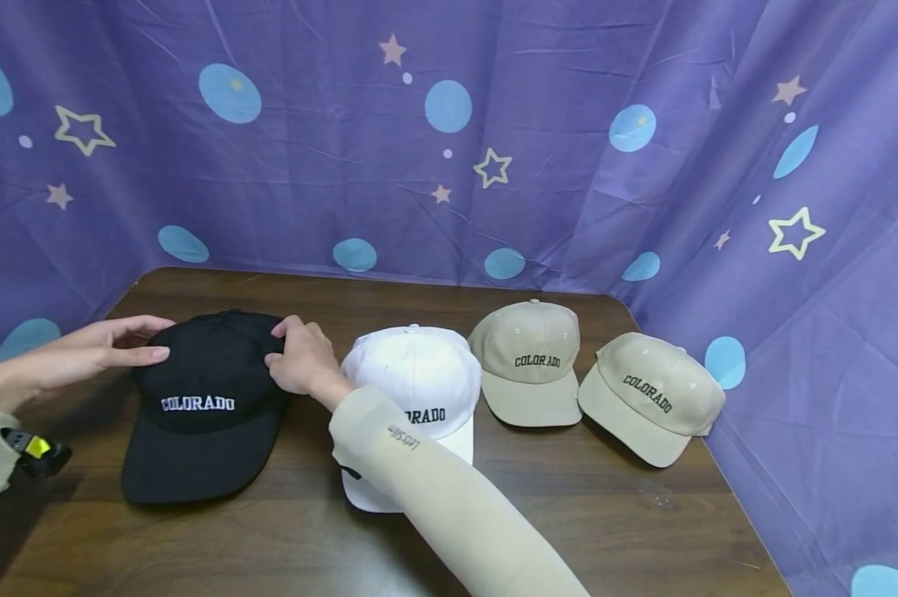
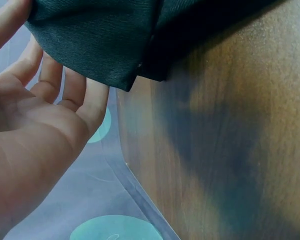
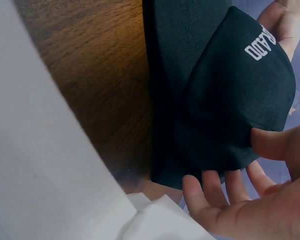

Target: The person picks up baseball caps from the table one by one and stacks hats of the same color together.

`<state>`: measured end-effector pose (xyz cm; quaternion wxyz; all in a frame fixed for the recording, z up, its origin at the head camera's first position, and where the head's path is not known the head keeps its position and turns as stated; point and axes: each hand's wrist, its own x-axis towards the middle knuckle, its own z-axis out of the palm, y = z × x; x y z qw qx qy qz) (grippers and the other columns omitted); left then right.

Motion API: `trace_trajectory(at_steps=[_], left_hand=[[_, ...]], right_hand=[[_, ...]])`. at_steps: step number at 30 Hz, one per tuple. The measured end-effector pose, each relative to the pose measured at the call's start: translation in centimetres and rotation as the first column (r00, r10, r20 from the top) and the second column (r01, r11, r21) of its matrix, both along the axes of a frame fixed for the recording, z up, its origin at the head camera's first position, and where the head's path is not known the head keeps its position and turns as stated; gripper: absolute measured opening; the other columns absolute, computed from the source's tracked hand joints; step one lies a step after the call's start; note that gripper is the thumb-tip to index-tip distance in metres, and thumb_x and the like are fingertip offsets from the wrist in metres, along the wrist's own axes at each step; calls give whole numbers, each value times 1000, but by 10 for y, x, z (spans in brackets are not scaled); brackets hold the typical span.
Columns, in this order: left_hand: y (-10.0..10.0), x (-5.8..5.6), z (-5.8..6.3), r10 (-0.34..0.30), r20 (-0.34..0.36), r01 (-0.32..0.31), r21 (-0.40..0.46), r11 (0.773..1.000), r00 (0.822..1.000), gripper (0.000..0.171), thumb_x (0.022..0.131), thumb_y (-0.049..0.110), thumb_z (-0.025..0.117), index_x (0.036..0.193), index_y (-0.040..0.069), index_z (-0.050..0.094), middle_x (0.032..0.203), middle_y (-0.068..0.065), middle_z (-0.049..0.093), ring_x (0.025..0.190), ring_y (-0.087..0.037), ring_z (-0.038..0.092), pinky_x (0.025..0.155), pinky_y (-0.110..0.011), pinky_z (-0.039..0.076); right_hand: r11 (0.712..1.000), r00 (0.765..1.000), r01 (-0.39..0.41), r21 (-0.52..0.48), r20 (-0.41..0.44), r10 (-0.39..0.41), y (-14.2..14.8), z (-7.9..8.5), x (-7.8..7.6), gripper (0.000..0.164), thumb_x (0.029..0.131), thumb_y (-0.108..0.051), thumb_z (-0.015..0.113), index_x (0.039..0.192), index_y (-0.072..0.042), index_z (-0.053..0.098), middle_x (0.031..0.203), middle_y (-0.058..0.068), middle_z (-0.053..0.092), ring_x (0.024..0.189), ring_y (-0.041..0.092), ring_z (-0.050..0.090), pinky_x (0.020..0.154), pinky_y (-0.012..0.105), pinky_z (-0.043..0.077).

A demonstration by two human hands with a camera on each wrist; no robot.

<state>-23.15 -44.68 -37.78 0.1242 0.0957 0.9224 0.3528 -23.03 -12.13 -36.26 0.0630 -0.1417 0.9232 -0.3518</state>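
Observation:
A black baseball cap (image 1: pixel 210 356) with white COLORADO lettering sits at the left of the table, its brim toward me. My left hand (image 1: pixel 94 352) grips its left side, the thumb on the crown and the other fingers behind the cloth edge in the left wrist view. On the opposite side my right hand (image 1: pixel 303 361) holds the crown between thumb and fingers, seen also in the right wrist view. Right beside it is a white COLORADO cap (image 1: pixel 411 365), partly hidden by my right forearm.
Two beige COLORADO caps (image 1: pixel 531 332) stand farther right, the outer one (image 1: pixel 661 377) turned at an angle near the table's right edge. Purple cloth (image 1: pixel 389 207) with stars and blue spots hangs behind and beside the brown wooden table (image 1: pixel 628 531).

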Motion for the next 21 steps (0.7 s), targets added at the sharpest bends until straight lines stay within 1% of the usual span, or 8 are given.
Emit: trace_trajectory(at_steps=[3,5,8,10,13,15,18,21], left_hand=[[1,0,-1,9,-13,-8,21,1000,1000,52,110,25,61,153,7,39,127,2,59,107,5,56,82,-22,51],[1,2,-3,19,-51,-16,45,999,999,49,109,22,63,149,9,40,124,3,59,105,3,56,81,-22,50],[2,4,-5,34,-113,-25,83,996,993,42,106,15,66,140,10,41,120,4,58,103,0,56,79,-20,50],[2,5,-6,38,-132,-26,90,996,991,38,106,13,67,134,9,42,117,5,55,102,0,55,78,-21,49],[4,5,-6,30,-117,-20,81,997,993,31,107,14,65,128,7,44,116,3,52,101,-2,54,78,-24,50],[5,5,-6,25,-92,-19,63,998,995,29,108,16,64,126,6,45,116,2,52,100,-1,54,78,-25,51],[6,4,-5,27,-78,-25,25,999,997,29,108,19,64,127,3,48,117,2,54,101,1,55,79,-24,51],[6,4,-5,38,-66,-39,-11,999,997,33,109,23,64,130,3,48,119,1,55,101,4,54,80,-24,51]], right_hand=[[999,999,40,8,5,-40,-1,0,1,30,100,-31,76,124,-27,58,126,-3,57,113,15,58,97,29,49],[998,998,58,25,4,-58,-1,1,1,26,99,-32,77,116,-28,58,121,-4,55,109,15,56,92,30,49],[997,999,54,48,-2,-54,0,1,2,18,99,-31,77,107,-27,61,115,-4,55,105,15,54,87,30,49],[997,999,42,58,-6,-42,0,2,2,14,99,-30,76,104,-26,64,113,-4,57,102,14,54,85,29,50],[998,1000,28,56,-3,-28,0,1,1,12,100,-28,76,105,-24,65,108,-5,60,95,12,55,82,27,50],[999,1000,23,50,7,-23,0,1,1,13,100,-27,75,106,-23,65,105,-5,61,90,11,56,80,26,50],[999,1000,16,47,17,-17,0,0,0,13,100,-25,75,107,-24,64,102,-5,63,87,11,56,78,26,50],[998,1000,-8,55,9,7,2,0,0,13,100,-22,74,109,-23,65,104,-6,66,89,11,59,80,25,50]])
